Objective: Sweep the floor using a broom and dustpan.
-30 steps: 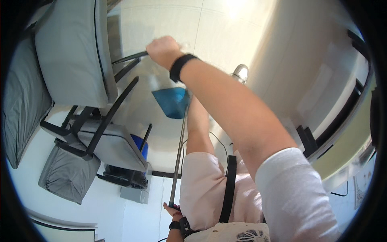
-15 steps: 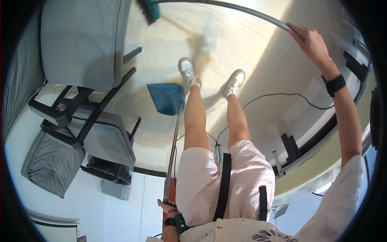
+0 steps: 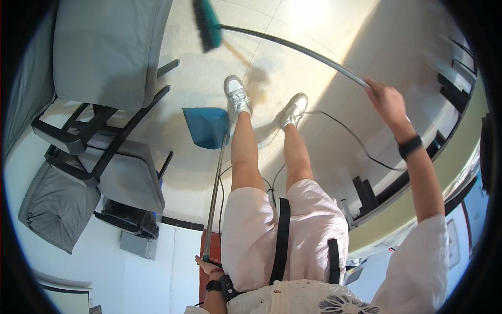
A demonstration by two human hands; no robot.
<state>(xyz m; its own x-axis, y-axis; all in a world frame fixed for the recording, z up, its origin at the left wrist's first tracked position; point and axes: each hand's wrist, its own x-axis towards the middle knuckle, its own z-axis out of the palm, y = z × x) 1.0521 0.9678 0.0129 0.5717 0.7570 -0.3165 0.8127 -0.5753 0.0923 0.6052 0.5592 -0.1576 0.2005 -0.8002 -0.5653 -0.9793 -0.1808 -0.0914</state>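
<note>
My right hand (image 3: 388, 107) is closed around the grey handle of a broom (image 3: 293, 46), out to the right. The broom's green head with dark bristles (image 3: 207, 26) is at the far left end of that handle, slightly blurred, ahead of my feet. Low beside my left hip, my left hand (image 3: 210, 265) grips the upper end of a dustpan's long handle (image 3: 215, 204). The blue dustpan (image 3: 206, 128) is down by the floor, just left of my left shoe (image 3: 237, 94). Some of the left fingers are hidden behind the handle.
Grey cushioned chairs (image 3: 107, 52) with black frames stand along the left. A black cable (image 3: 355, 137) runs over the tiled floor (image 3: 293, 21) and between my legs. At right is a curved pale-edged desk (image 3: 418, 204) with black feet under it.
My right hand has come down and nearer, and the broom head has shifted right and closer to my feet. The left hand still holds the dustpan handle. The whole view has shifted slightly.
</note>
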